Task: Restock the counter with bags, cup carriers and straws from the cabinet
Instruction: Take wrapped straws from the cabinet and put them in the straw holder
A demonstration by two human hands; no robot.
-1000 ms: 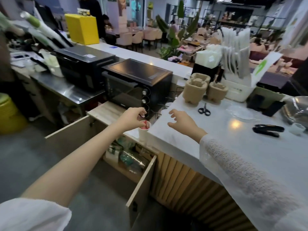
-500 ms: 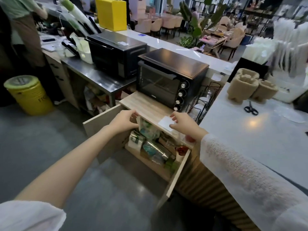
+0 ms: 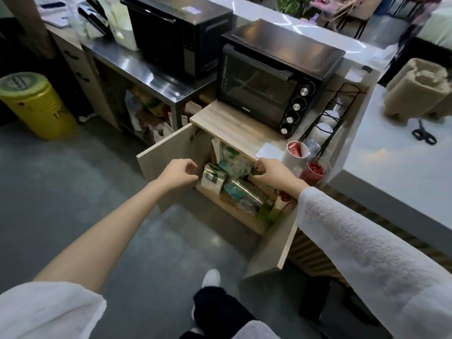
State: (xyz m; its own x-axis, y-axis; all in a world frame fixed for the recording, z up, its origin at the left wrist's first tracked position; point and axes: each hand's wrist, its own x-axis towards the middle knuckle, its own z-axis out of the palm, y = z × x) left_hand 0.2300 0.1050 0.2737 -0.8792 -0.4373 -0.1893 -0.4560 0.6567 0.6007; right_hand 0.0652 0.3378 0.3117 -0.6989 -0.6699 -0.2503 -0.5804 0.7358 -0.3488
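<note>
Yellow drum-shaped bin with green lid (image 3: 36, 104): left edge of the frame, standing on the grey floor.
Steel worktop (image 3: 146, 74): upper left, carrying a black box-shaped microwave (image 3: 178, 33); crumpled paper and bags on the shelf beneath.
Left hand (image 3: 179, 173): centre of the frame, just in front of the open left door; fingers loosely curled, holding nothing, close to the wrapped packs but apart from them.
Pale wooden cabinet (image 3: 168, 165): centre, both doors swung open, interior visible from above.
Clear-wrapped packs with green print (image 3: 232, 177): inside the cabinet, crowded between the two hands, some upright at the back, some lying on the shelf; whether bags or straws, cannot tell.
Black glass-door toaster oven (image 3: 269, 79): upper centre, standing on the cabinet's wooden top, four knobs down its right side.
Right hand (image 3: 271, 173): right of centre, below the front edge of the cabinet top; fingers bent narrow and reaching into the opening, fingertips hidden, so contact with anything cannot be told.
Two cups with red contents (image 3: 297, 150): just right of the right hand, beside a black wire rack (image 3: 327, 118).
White counter (image 3: 391, 155): right side of the frame.
Stacked brown pulp cup carriers (image 3: 418, 89): upper right, upright on the counter.
Black scissors (image 3: 424, 133): lying near the carriers, apart from them.
</note>
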